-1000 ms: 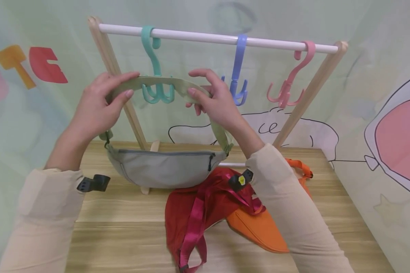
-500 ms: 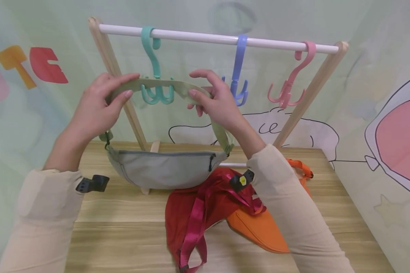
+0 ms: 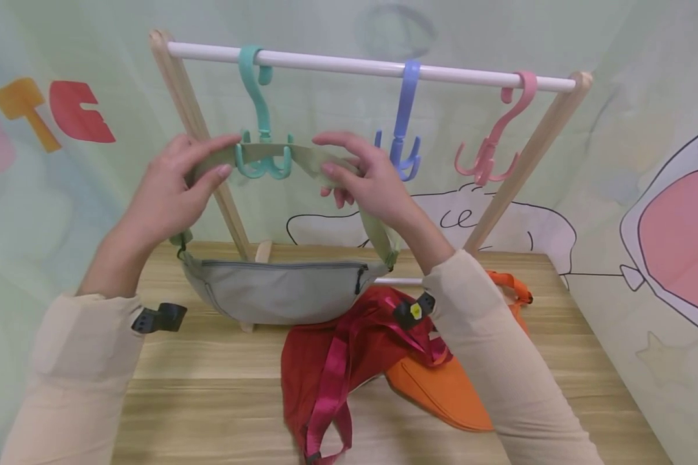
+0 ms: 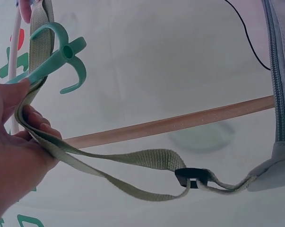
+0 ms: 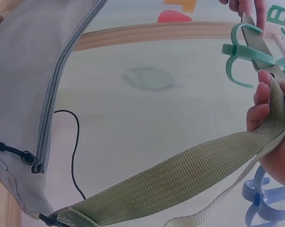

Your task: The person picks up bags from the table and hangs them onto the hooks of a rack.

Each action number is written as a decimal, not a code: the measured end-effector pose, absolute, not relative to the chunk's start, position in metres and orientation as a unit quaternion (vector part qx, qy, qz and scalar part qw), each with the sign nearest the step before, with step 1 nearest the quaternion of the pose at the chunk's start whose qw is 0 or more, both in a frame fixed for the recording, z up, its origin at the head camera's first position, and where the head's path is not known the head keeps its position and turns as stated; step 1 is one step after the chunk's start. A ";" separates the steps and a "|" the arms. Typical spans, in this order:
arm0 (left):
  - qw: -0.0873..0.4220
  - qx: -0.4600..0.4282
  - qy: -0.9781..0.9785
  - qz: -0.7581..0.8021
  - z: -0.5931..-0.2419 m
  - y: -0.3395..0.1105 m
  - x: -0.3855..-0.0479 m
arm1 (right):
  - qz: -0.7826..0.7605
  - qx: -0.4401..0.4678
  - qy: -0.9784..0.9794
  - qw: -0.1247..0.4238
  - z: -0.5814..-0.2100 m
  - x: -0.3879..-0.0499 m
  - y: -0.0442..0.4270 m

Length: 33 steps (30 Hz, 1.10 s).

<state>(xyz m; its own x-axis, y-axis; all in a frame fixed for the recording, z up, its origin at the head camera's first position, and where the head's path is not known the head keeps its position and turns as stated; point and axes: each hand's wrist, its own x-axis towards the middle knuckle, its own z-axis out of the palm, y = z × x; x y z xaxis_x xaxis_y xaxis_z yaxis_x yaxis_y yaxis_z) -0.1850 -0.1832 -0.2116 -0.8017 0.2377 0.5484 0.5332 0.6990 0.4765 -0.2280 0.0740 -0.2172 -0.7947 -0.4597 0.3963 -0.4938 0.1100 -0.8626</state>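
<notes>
A grey-green waist bag [image 3: 285,294] hangs by its strap [image 3: 209,157] below the teal hook [image 3: 260,106]. Two front prongs of the hook cross in front of the strap, which sits between the hook's arms. My left hand [image 3: 165,187] grips the strap left of the hook, thumb in front; in the left wrist view, the strap [image 4: 81,158] runs over that hand [image 4: 17,161] down to a black buckle [image 4: 193,176]. On the right side, my right hand [image 3: 378,184] pinches the strap; the right wrist view shows its fingers [image 5: 259,109] around the webbing [image 5: 180,175].
The white bar [image 3: 337,62] between wooden posts also carries a blue hook [image 3: 406,110] and a pink hook [image 3: 494,142]. On the wooden table [image 3: 209,400] lie a red bag [image 3: 308,368] with magenta straps and an orange bag [image 3: 442,391], partly under the red one.
Both hands have lowered slightly with the strap. It previously crossed higher, near the tops of the teal prongs; now it lies lower, behind the front prongs. The teal hook has shifted slightly left.
</notes>
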 end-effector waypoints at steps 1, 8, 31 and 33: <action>0.230 -0.216 -0.892 -0.323 -0.212 -0.183 -0.185 | 0.583 0.324 -0.745 0.014 -0.218 -0.228 0.074; 0.222 -0.212 -0.897 -0.318 -0.217 -0.184 -0.184 | 0.574 0.333 -0.748 0.004 -0.225 -0.229 0.077; 0.246 -0.205 -0.886 -0.335 -0.232 -0.184 -0.177 | 0.517 0.326 -0.792 0.004 -0.241 -0.225 0.079; 0.253 -0.206 -0.884 -0.336 -0.234 -0.184 -0.175 | 0.515 0.326 -0.793 0.007 -0.243 -0.226 0.080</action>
<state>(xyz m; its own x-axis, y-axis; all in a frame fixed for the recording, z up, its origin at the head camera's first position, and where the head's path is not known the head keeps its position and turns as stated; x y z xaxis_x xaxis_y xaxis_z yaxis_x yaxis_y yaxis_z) -0.1751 -0.1838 -0.2344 -0.7869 0.1937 0.5859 0.5338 0.6901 0.4888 -0.2256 0.0795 -0.2427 -0.7874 -0.5097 0.3468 -0.5242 0.2574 -0.8117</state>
